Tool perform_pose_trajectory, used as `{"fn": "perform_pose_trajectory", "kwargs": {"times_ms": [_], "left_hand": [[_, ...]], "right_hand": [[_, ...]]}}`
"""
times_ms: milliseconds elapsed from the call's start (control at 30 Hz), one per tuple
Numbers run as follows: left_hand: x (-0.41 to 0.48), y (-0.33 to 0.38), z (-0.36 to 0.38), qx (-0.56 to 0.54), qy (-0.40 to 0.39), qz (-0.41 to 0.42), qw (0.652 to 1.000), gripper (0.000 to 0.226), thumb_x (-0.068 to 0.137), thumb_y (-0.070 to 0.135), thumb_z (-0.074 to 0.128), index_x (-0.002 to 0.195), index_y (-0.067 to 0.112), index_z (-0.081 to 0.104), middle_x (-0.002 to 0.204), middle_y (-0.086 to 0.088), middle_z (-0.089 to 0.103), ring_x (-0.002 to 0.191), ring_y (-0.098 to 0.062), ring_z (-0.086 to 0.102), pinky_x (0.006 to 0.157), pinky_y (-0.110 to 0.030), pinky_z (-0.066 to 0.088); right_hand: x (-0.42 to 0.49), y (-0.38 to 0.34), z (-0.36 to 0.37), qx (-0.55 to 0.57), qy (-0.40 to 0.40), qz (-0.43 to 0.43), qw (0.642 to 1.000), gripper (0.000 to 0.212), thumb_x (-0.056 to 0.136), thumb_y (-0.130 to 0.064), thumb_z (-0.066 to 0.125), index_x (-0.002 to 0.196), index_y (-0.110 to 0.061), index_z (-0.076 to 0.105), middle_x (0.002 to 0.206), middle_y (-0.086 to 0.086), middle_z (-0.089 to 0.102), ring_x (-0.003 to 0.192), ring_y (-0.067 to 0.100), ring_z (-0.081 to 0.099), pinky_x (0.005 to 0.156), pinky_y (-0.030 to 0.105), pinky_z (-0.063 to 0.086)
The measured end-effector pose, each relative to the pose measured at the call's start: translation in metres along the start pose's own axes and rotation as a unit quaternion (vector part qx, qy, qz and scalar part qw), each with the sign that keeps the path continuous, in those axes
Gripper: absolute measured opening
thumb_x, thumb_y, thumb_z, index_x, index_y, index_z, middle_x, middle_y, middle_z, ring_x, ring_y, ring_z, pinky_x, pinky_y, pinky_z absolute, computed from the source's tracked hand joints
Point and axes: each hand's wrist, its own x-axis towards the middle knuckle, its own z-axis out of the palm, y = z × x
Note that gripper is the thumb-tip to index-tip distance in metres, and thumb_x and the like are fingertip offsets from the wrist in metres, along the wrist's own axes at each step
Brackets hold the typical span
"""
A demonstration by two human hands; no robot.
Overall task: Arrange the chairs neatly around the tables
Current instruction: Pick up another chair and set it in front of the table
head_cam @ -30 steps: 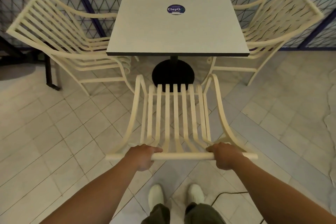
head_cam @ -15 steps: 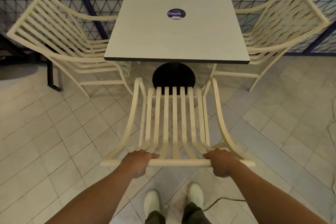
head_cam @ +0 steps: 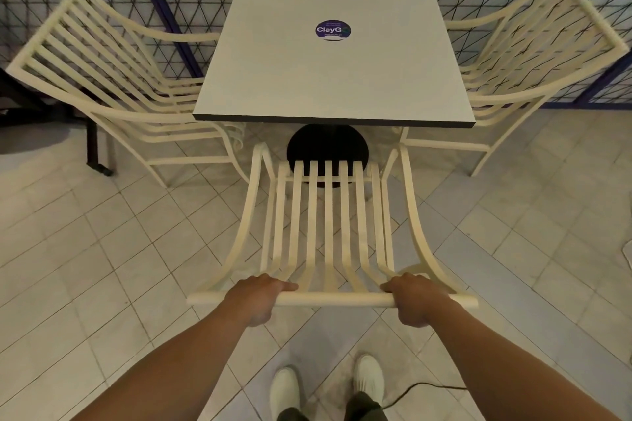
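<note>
Near chair faced the table, its front edge just short of the table's near edge, seen against the black base. Left hand and right hand were well apart, each clamped on the top rail. Left chair and right chair sat tucked at the table's side edges, near the fence. Open tiled floor lay on both sides. Cable ran by the right shoe.

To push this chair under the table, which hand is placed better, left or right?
Neither: left hand and right hand both grip the chair's top rail, about evenly either side of its middle. Push with both.
</note>
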Motion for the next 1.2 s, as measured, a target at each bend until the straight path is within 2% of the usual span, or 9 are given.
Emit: {"fn": "perform_pose_trajectory", "kwargs": {"times_ms": [200,333,433,500,633,833,933,1033,1200], "left_hand": [[0.018,-0.011,-0.017,0.004,0.012,0.005,1.0,0.081,0.089,0.001,0.057,0.146,0.054,0.034,0.126,0.0,0.058,0.097,-0.023,0.062,0.076,-0.035,0.051],[0.034,-0.015,-0.03,0.004,0.022,0.007,1.0,0.077,0.09,0.005,0.056,0.144,0.056,0.036,0.118,0.002,0.057,0.083,-0.018,0.053,0.067,-0.032,0.044],[0.041,-0.018,-0.037,0.001,0.034,0.007,0.999,0.075,0.09,0.006,0.055,0.142,0.057,0.038,0.108,0.004,0.054,0.079,-0.017,0.049,0.066,-0.032,0.041],[0.041,-0.019,-0.039,0.007,0.046,0.006,0.999,0.073,0.091,0.008,0.055,0.141,0.058,0.038,0.109,0.005,0.056,0.079,-0.016,0.049,0.066,-0.031,0.04],[0.037,-0.025,-0.04,0.008,0.04,0.019,0.999,0.071,0.091,0.012,0.053,0.141,0.06,0.035,0.116,0.005,0.059,0.084,-0.015,0.048,0.068,-0.032,0.04],[0.034,-0.036,-0.043,0.017,0.015,0.016,1.0,0.082,0.09,0.005,0.055,0.144,0.061,0.03,0.119,0.004,0.057,0.082,-0.017,0.051,0.067,-0.032,0.043],[0.034,-0.034,-0.042,0.015,0.014,0.013,1.0,0.086,0.089,0.001,0.054,0.143,0.063,0.029,0.117,0.004,0.058,0.077,-0.016,0.052,0.063,-0.03,0.041],[0.036,-0.031,-0.043,0.001,0.02,0.014,1.0,0.091,0.087,-0.003,0.055,0.14,0.067,0.029,0.114,0.006,0.057,0.075,-0.015,0.053,0.062,-0.028,0.04],[0.039,-0.03,-0.044,-0.001,0.025,0.006,1.0,0.092,0.088,-0.004,0.056,0.139,0.068,0.03,0.105,0.013,0.05,0.074,-0.01,0.051,0.059,-0.024,0.038]], "right_hand": [[0.016,0.002,-0.019,0.0,0.009,-0.007,1.0,0.05,0.081,-0.016,0.063,0.128,-0.031,0.057,0.11,-0.002,0.06,0.092,0.018,0.059,0.081,0.031,0.049],[0.028,0.006,-0.035,0.006,0.018,-0.01,1.0,0.048,0.081,-0.017,0.065,0.126,-0.031,0.059,0.1,-0.006,0.057,0.082,0.014,0.054,0.077,0.029,0.046],[0.035,0.008,-0.043,0.011,0.019,-0.004,1.0,0.047,0.082,-0.019,0.065,0.126,-0.033,0.058,0.094,-0.009,0.051,0.082,0.013,0.053,0.076,0.028,0.045],[0.036,0.007,-0.046,0.019,0.02,0.001,1.0,0.047,0.082,-0.02,0.065,0.126,-0.035,0.058,0.093,-0.01,0.051,0.081,0.012,0.053,0.075,0.027,0.044],[0.031,0.005,-0.047,0.024,0.016,0.011,1.0,0.052,0.08,-0.018,0.062,0.128,-0.038,0.056,0.095,-0.01,0.053,0.084,0.013,0.055,0.079,0.029,0.047],[0.025,0.011,-0.047,0.044,0.005,0.008,0.999,0.061,0.078,-0.017,0.065,0.132,-0.042,0.052,0.107,-0.009,0.06,0.092,0.012,0.057,0.086,0.031,0.048],[0.027,0.019,-0.044,0.051,0.006,0.004,0.999,0.068,0.08,-0.013,0.067,0.137,-0.045,0.048,0.113,-0.01,0.059,0.091,0.009,0.053,0.087,0.028,0.045],[0.033,0.025,-0.044,0.061,0.016,-0.006,0.998,0.069,0.081,-0.012,0.066,0.136,-0.047,0.048,0.107,-0.013,0.056,0.088,0.007,0.052,0.084,0.026,0.044],[0.037,0.029,-0.044,0.042,0.016,-0.013,0.999,0.064,0.083,-0.013,0.064,0.137,-0.045,0.048,0.111,-0.008,0.059,0.094,0.012,0.057,0.09,0.033,0.049]]}}
